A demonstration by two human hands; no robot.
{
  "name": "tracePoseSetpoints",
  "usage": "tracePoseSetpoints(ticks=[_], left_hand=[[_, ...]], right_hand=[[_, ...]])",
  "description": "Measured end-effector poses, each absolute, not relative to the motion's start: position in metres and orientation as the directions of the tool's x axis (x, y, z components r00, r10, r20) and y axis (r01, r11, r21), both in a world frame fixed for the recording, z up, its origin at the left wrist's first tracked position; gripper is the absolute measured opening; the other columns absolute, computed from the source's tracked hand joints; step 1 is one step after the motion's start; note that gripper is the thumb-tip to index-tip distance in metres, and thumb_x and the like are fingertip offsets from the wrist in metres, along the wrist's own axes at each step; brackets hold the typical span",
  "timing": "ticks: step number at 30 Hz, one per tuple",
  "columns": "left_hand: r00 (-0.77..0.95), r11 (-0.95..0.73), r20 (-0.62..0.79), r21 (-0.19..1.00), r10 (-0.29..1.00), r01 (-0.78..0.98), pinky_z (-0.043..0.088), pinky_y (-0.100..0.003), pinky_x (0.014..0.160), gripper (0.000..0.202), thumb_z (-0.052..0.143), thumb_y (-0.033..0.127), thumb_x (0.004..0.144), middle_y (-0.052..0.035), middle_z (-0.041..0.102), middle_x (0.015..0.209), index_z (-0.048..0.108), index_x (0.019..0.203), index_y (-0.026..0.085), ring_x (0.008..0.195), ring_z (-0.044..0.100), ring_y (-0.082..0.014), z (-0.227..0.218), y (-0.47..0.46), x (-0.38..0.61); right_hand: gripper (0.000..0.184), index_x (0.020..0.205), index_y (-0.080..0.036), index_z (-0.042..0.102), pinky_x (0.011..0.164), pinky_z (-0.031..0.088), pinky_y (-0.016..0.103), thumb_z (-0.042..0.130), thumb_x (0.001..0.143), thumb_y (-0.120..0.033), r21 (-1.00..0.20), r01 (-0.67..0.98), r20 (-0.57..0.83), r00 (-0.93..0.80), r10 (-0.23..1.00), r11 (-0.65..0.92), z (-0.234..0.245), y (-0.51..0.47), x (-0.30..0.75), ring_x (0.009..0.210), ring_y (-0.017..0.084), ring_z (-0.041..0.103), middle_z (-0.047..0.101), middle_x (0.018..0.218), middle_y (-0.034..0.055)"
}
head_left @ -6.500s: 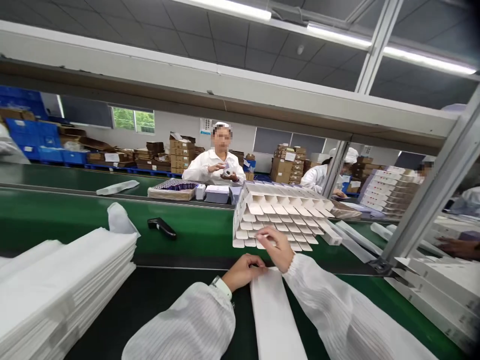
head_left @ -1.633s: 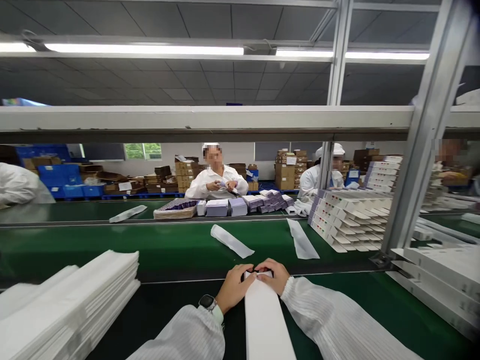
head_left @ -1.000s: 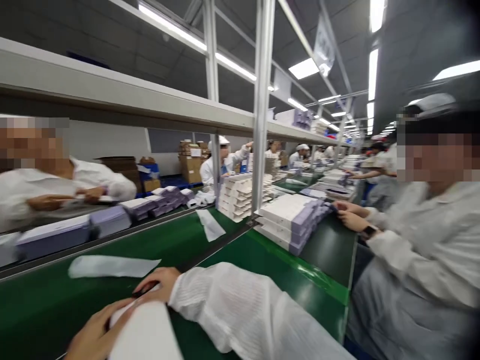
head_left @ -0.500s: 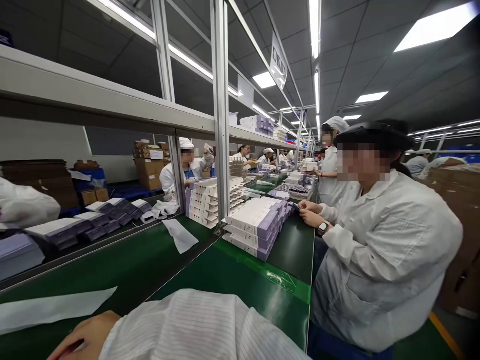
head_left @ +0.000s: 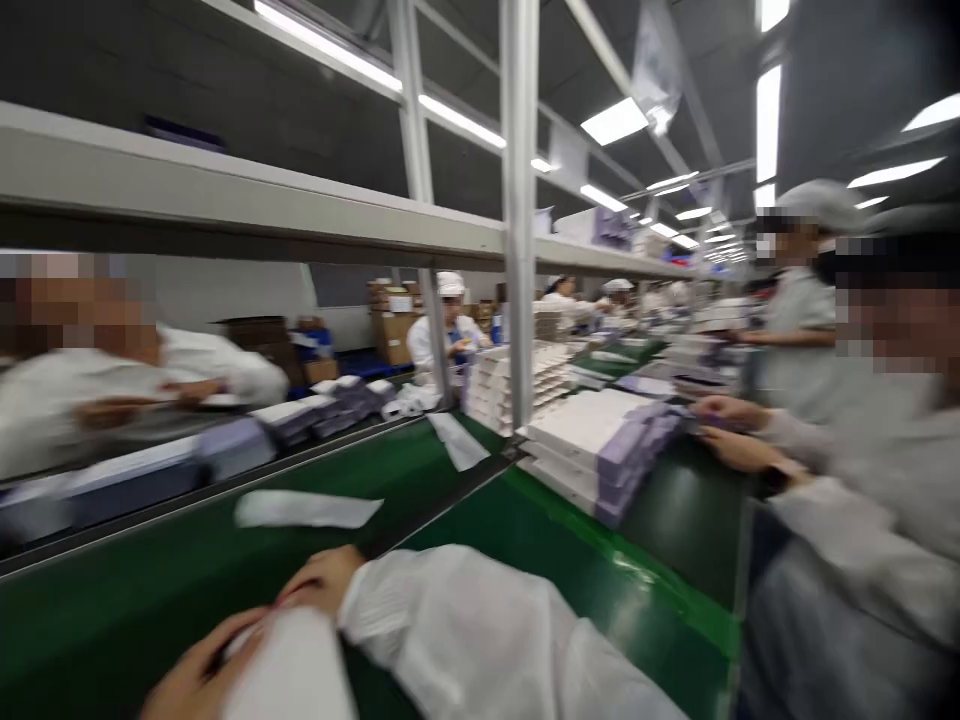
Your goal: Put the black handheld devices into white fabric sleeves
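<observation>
At the bottom left, my left hand (head_left: 199, 665) has its fingers curled around the edge of a white flat-faced thing (head_left: 296, 670), blurred and cut off by the frame; whether it is a box or folded card I cannot tell. My right hand (head_left: 322, 578), in a white striped sleeve, reaches in from the right. Its fingers are bent at the top end of the white thing, with the tips partly hidden. Beyond my hands, a strip of white paper (head_left: 307, 510) lies on the green belt (head_left: 187, 560).
Stacked white-and-purple boxes (head_left: 592, 440) stand ahead by a metal post (head_left: 519, 220). A second paper strip (head_left: 456, 440) lies left of them. A row of boxes (head_left: 142, 480) lines the far left side. Co-workers sit at the right (head_left: 862, 480) and across the belt (head_left: 150, 390).
The view has swung left, so things sit further right. My left hand and the white thing have come into view, and my right hand is now at that thing. A co-worker at left shows more.
</observation>
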State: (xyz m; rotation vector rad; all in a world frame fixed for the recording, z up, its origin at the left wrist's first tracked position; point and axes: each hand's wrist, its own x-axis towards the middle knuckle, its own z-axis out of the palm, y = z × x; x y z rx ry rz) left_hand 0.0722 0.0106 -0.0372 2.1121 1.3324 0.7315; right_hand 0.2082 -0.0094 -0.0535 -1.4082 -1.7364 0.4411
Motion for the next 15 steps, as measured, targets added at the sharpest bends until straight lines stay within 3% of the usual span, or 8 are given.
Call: tracePoseSetpoints(ticks=[3, 11, 15], left_hand=[[0.509, -0.392, 0.129, 0.800, 0.851, 0.453, 0.045, -0.027, 0.073, 0.040, 0.049, 0.053, 0.064, -0.0013, 0.061, 0.091, 0.056, 0.086, 0.020, 0.086, 0.055, -0.0217, -0.026, -0.002, 0.034], [0.482, -0.389, 0.202, 0.861, 0.852, 0.328, 0.038, -0.028, 0.067, 0.034, 0.046, 0.047, 0.071, -0.0019, 0.052, 0.075, 0.052, 0.077, 0.015, 0.074, 0.048, -0.0179, -0.036, -0.009, 0.047], [0.391, -0.357, 0.227, 0.884, 0.892, 0.301, 0.040, -0.029, 0.067, 0.027, 0.059, 0.039, 0.065, -0.0024, 0.054, 0.074, 0.054, 0.074, 0.014, 0.074, 0.049, -0.0171, -0.031, -0.023, 0.037]], right_hand=[[0.017, 0.080, -0.021, 0.065, 0.069, 0.042, 0.021, 0.054, 0.069, -0.019, -0.704, 0.591, 0.453, -0.052, 0.890, 0.393, -0.051, -0.012, 0.205, 0.069, 0.012, 0.054, 0.060, 0.075, -0.0014], [0.023, 0.075, -0.017, 0.065, 0.068, 0.042, 0.024, 0.042, 0.074, -0.017, -0.634, 0.606, 0.501, -0.152, 0.852, 0.481, -0.055, -0.017, 0.208, 0.070, 0.015, 0.055, 0.061, 0.072, 0.0048], [0.024, 0.074, -0.016, 0.060, 0.063, 0.044, 0.027, 0.040, 0.079, -0.027, -0.677, 0.471, 0.558, -0.172, 0.812, 0.565, -0.070, -0.022, 0.200, 0.068, 0.016, 0.055, 0.060, 0.071, 0.0054]])
